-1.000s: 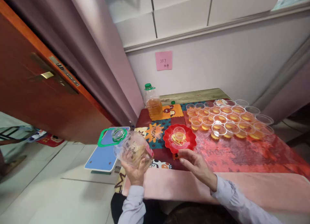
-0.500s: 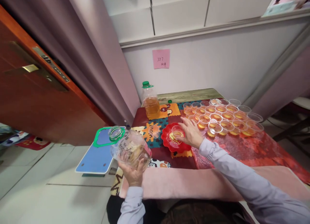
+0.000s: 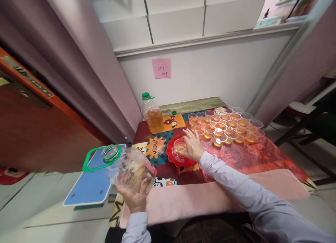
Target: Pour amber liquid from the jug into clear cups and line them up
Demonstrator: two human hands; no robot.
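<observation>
**Right hand now on the cup in the red plate**

Change over the last second: right hand [image 3: 193, 148] went from hovering at the near edge of the red plate [image 3: 172, 157] to sitting over it, fingers wrapped round the small clear cup [image 3: 180, 146] at its centre. Grip reads as closed on the cup. Cup looks to be resting on the plate, not lifted, though that's hard to confirm

Left hand [image 3: 133, 197] hasn't changed: clamped from below on the big clear jug [image 3: 130, 166], held tilted off the desk edge, left of the plate

Judgement: pouring pause, cup being handled next

Materials, relative to the plate:
- plate: glossy red plastic, scalloped rim
- cup: thin transparent plastic, amber liquid inside
- jug: clear plastic, green handle ring, open mouth, nearly empty
- right of and behind it: cluster of filled cups [image 3: 223, 125], same kind
- behind left: capped bottle [image 3: 152, 113], amber liquid
- under it: patterned cloth on the desk [image 3: 249, 159]
</observation>
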